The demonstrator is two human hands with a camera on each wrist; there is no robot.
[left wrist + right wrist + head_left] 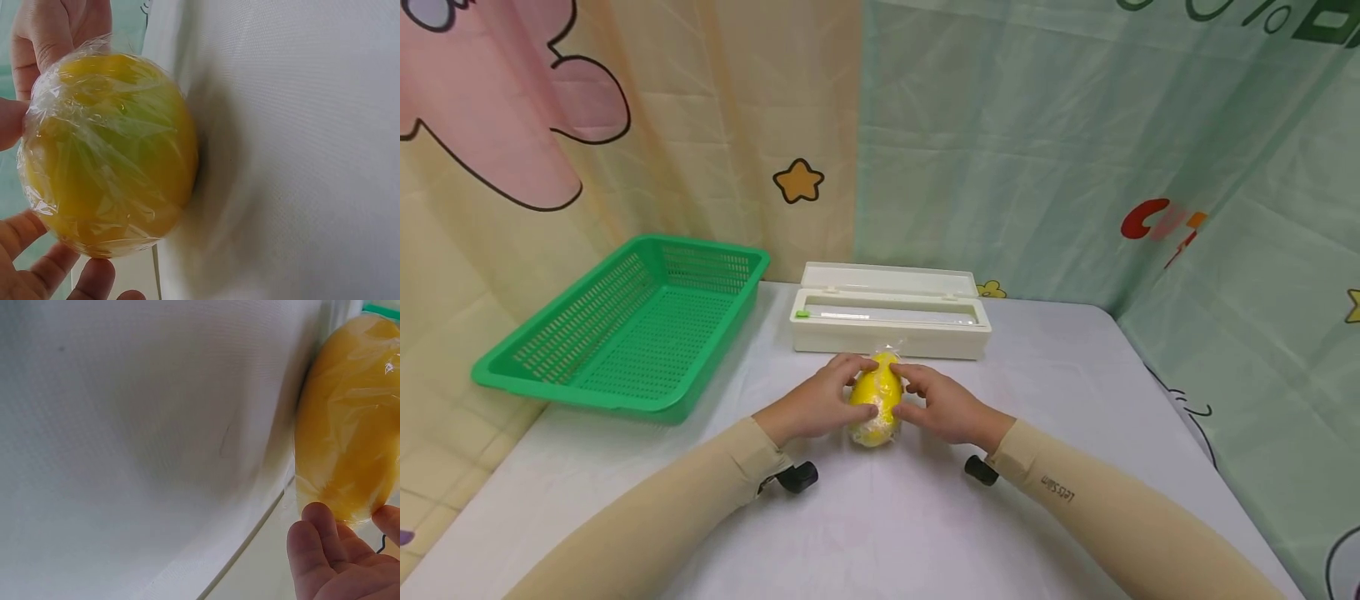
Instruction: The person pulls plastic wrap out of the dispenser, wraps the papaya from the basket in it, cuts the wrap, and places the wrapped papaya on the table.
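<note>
A yellow, mango-shaped fruit (876, 398) lies on the white tablecloth, wrapped in clear cling film that is creased and shiny. My left hand (822, 397) holds it from the left, fingers curved at its far end and thumb on its near side. From the right, my right hand (951, 403) holds the same fruit, its fingertips on the film near the top. In the left wrist view the fruit (112, 156) has a greenish patch beneath the wrap. Loose film stands up at its far tip. The right wrist view shows fingers (319, 534) against one end.
Just behind the fruit stands a white cling film dispenser (887, 337) with its lid raised, a film roll inside and a green slide cutter (802, 314) at its left. A green plastic basket (681, 400) sits at the back left. Printed curtains (1000, 150) hang behind the table.
</note>
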